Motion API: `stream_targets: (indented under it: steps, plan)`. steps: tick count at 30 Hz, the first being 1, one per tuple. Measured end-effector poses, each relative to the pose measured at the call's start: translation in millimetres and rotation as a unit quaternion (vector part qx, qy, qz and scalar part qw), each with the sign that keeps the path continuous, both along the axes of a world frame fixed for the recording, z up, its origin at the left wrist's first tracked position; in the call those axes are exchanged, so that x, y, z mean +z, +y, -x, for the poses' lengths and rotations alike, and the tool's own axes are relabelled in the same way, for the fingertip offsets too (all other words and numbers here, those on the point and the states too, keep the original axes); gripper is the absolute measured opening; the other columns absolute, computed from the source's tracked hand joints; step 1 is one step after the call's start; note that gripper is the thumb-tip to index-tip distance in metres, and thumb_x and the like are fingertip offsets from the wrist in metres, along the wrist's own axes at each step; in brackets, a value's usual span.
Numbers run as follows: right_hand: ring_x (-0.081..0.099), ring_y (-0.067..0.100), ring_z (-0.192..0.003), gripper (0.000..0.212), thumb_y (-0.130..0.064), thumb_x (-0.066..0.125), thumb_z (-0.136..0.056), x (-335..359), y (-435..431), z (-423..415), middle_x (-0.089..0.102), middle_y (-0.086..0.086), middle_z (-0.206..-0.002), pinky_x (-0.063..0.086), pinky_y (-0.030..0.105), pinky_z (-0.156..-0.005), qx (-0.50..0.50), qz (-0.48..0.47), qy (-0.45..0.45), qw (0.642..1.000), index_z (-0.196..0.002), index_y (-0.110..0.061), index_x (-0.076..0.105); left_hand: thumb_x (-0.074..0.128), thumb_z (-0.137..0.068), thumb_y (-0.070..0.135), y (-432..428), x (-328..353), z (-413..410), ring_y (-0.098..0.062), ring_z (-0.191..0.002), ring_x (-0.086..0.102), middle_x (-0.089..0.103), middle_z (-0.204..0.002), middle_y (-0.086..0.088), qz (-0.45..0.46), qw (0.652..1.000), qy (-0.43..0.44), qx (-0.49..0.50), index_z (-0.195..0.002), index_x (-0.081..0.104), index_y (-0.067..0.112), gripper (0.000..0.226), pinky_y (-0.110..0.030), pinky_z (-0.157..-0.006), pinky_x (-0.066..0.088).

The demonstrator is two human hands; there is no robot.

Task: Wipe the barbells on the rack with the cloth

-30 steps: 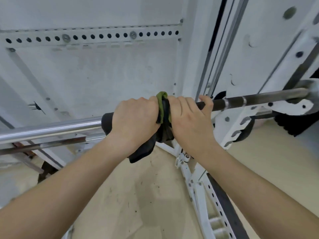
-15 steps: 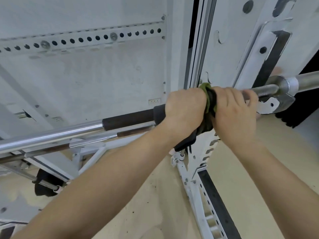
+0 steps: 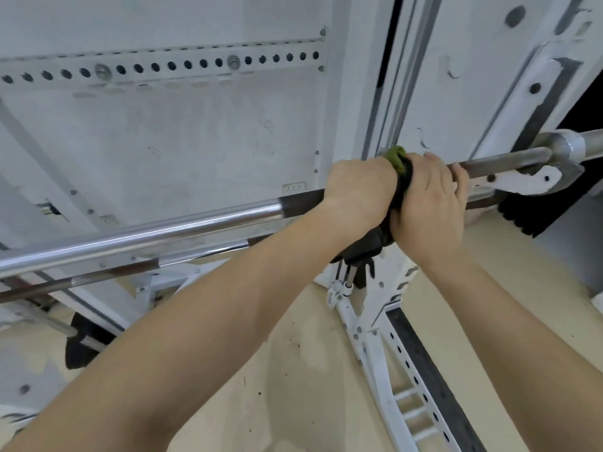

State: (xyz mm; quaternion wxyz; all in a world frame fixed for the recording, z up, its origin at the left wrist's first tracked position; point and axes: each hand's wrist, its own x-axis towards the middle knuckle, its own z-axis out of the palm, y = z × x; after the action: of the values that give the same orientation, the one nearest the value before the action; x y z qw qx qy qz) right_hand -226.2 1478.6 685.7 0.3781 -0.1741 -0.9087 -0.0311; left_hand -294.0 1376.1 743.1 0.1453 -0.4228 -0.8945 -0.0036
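Note:
A steel barbell [image 3: 163, 231] runs from the lower left up to the right and rests in a white rack hook [image 3: 535, 181]. My left hand [image 3: 359, 190] and my right hand [image 3: 427, 203] grip it side by side, both closed over a dark cloth with a green edge [image 3: 396, 158] wrapped around the bar. A loose end of the cloth [image 3: 362, 247] hangs below my hands. The bar under my hands is hidden. A second, rustier bar [image 3: 98, 278] lies lower and behind.
The white rack upright with holes [image 3: 408, 363] slants down to the floor on the right. A perforated white rail [image 3: 169, 65] crosses the wall above. A black weight plate [image 3: 81, 340] sits low on the left, and a dark one [image 3: 528, 213] at the right.
Both hands have slid the cloth to the right along the bar, from near the smooth middle section towards the rack hook. More bare bar shows on the left.

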Motion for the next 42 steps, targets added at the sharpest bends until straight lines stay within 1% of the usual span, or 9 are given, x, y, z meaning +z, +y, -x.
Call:
stream_targets:
  steps: [4,9,11,17,21,26,33,38,42]
  plan:
    - [0.049,0.034,-0.128,0.076,-0.015,0.059,-0.066,8.1,-99.5,7.2,0.057,0.014,-0.127,0.020,0.047,-0.119,0.048,0.032,-0.033,0.998,-0.140,-0.002,0.047,0.053,-0.096,0.014,-95.7,1.0,8.0,-0.018,-0.062,0.043,0.032,-0.065,0.006,-0.007,0.999,0.003,0.032,-0.096,0.050,0.019,0.006,-0.034,-0.059,0.035]
    - [0.049,0.034,-0.130,0.080,-0.020,0.056,-0.069,4.7,-260.2,24.8,0.056,0.014,-0.131,0.022,0.050,-0.120,0.134,-0.004,-0.039,0.990,-0.146,0.000,0.043,0.062,-0.081,0.024,-274.7,-7.1,27.5,-0.020,-0.048,0.028,0.036,-0.061,0.006,-0.006,0.989,0.095,0.113,-0.085,0.036,0.017,0.027,-0.028,-0.047,0.011]
    - [0.047,0.033,-0.132,0.081,-0.022,0.054,-0.072,3.6,-335.6,35.0,0.055,0.013,-0.132,0.016,0.049,-0.123,0.160,-0.009,-0.046,0.986,-0.148,-0.001,0.040,0.062,-0.081,0.029,-354.4,-8.3,36.0,-0.018,-0.044,0.023,0.030,-0.058,0.005,0.024,0.983,0.095,0.154,-0.086,0.036,0.017,0.029,-0.027,-0.046,0.013]
    - [0.047,0.039,-0.129,0.082,-0.023,0.056,-0.078,8.3,-521.1,59.4,0.052,0.019,-0.133,0.020,0.051,-0.123,0.204,0.009,-0.050,0.978,-0.152,0.003,0.033,0.061,-0.083,0.028,-529.1,-2.5,50.5,-0.023,-0.047,0.053,0.054,-0.059,0.004,0.029,0.976,0.115,0.182,-0.093,0.053,0.014,0.019,-0.026,-0.046,0.031]
    - [0.047,0.043,-0.123,0.085,-0.018,0.057,-0.074,6.5,-549.4,65.9,0.051,0.023,-0.131,0.024,0.054,-0.119,0.205,0.016,-0.046,0.978,-0.153,0.003,0.031,0.059,-0.089,0.023,-555.1,-5.7,57.8,-0.026,-0.054,0.062,0.064,-0.068,0.000,0.018,0.984,0.115,0.133,-0.101,0.058,0.011,0.018,-0.029,-0.048,0.032]
    - [0.054,0.045,-0.113,0.069,-0.013,0.047,-0.084,6.5,-576.0,70.7,0.056,0.026,-0.123,0.030,0.055,-0.116,0.253,-0.061,0.002,0.965,-0.150,0.007,0.037,0.072,-0.075,0.029,-607.1,-11.8,63.8,-0.022,-0.041,0.055,0.059,-0.056,0.004,-0.010,0.978,0.161,0.130,-0.091,0.063,0.010,0.027,-0.025,-0.042,0.024]
    - [0.056,0.042,-0.128,0.061,-0.010,0.021,-0.093,15.6,-688.2,95.8,0.058,0.028,-0.133,0.029,0.050,-0.123,0.392,-0.080,-0.052,0.915,-0.148,0.010,0.038,0.067,-0.080,0.029,-740.6,-11.7,64.6,-0.026,-0.065,0.067,0.067,-0.076,0.001,-0.010,0.960,0.153,0.235,-0.107,0.061,0.011,0.033,-0.035,-0.063,0.051]
    - [0.063,0.028,-0.116,0.064,0.003,0.060,-0.081,26.4,-726.8,107.9,0.069,0.015,-0.124,0.044,0.040,-0.110,0.513,0.029,-0.015,0.858,-0.144,0.001,0.051,0.054,-0.080,0.015,-799.2,1.3,36.4,-0.025,-0.071,0.067,0.069,-0.079,0.000,-0.041,0.951,0.155,0.263,-0.091,0.064,0.014,0.015,-0.034,-0.060,0.049]
    - [0.067,0.024,-0.099,0.062,0.011,0.050,-0.080,54.4,-768.1,101.1,0.074,0.014,-0.111,0.058,0.040,-0.085,0.567,0.126,0.114,0.806,-0.140,-0.001,0.058,0.045,-0.078,0.013,-843.4,38.8,10.8,-0.025,-0.083,0.071,0.076,-0.096,0.005,-0.223,0.905,0.216,0.290,-0.110,0.071,0.023,0.043,-0.038,-0.058,0.053]
